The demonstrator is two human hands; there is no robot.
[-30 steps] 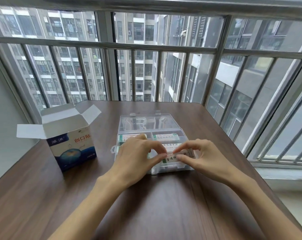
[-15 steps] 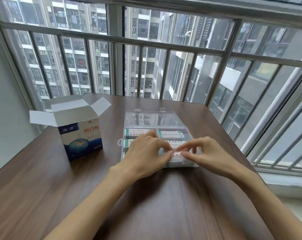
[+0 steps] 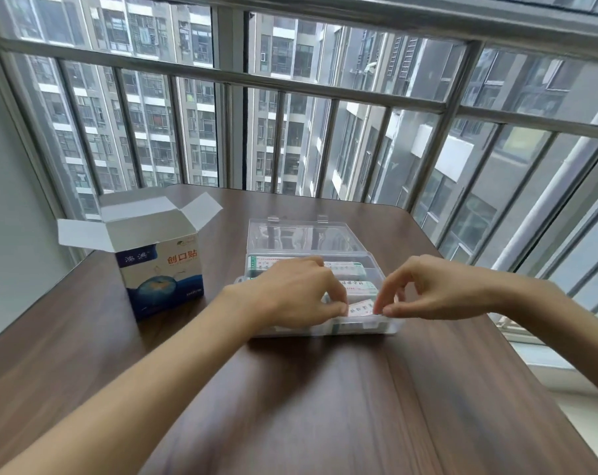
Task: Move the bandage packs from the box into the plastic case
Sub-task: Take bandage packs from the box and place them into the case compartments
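A clear plastic case (image 3: 392, 329) lies open on the table, its lid (image 3: 308, 236) folded flat behind it. Several bandage packs fill its far compartments, one of them (image 3: 356, 286) showing between my hands. Over the case's near right compartment, my left hand (image 3: 297, 294) and my right hand (image 3: 431, 289) pinch the two ends of a white bandage pack (image 3: 361, 308). The blue and white bandage box (image 3: 162, 269) stands to the left with its flaps open; its inside is hidden.
The brown wooden table (image 3: 325, 406) ends near a railed window at the back and right. A grey wall runs along the left.
The view has tilted up a little. Both hands have lowered the pack slightly, down into the case's near right compartment.
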